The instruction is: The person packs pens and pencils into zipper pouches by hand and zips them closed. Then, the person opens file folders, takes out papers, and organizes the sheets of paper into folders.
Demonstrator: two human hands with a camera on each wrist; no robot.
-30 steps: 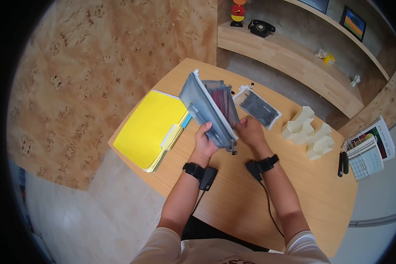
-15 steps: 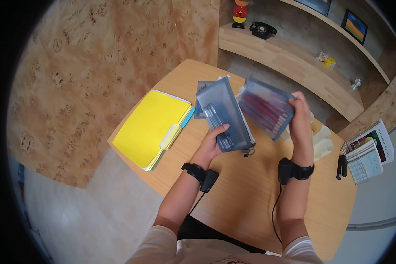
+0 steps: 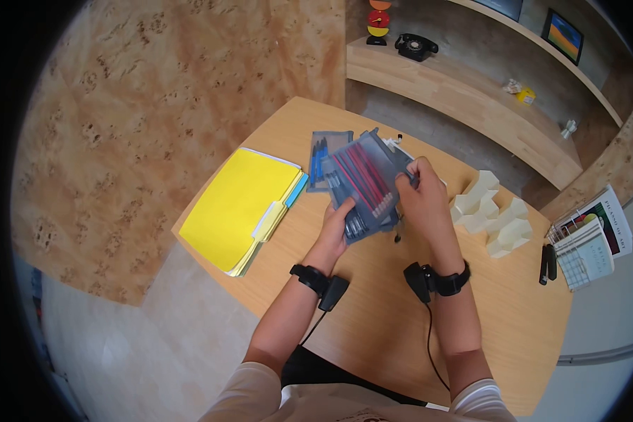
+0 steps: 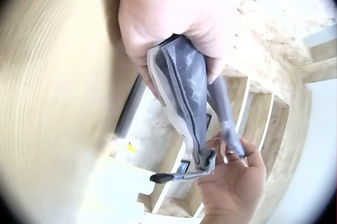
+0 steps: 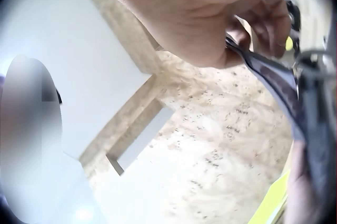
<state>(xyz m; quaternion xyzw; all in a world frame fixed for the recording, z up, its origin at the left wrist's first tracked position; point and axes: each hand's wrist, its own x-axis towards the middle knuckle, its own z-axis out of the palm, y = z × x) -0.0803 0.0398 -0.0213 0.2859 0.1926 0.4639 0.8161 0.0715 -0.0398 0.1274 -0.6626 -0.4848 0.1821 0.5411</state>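
Note:
My left hand [image 3: 334,232] grips a grey zip pouch [image 4: 187,87] with clear pens inside, its thumb on the near face. Over that pouch lies a second grey mesh pouch [image 3: 362,176] of red pencils, covering most of it in the head view. The right hand [image 3: 423,200] pinches the pencil pouch by its right edge between thumb and fingers. Seen from the left wrist, the two pouches stand side by side, and the right hand [image 4: 231,187] holds the thinner one's far end. A pouch of blue pens [image 3: 318,169] lies on the table behind them.
Yellow folders [image 3: 239,207] lie stacked at the table's left. On the right stand a cream hexagonal organizer [image 3: 482,204], a black stapler [image 3: 547,264] and a wire rack of books [image 3: 587,243]. Another pouch is mostly hidden behind the right hand. Shelves [image 3: 464,95] curve along the back.
The right hand took hold of the pencil pouch, swung it out to the right, then brought it back left over the pouch in the left hand. The blue-pen pouch came into sight on the table.

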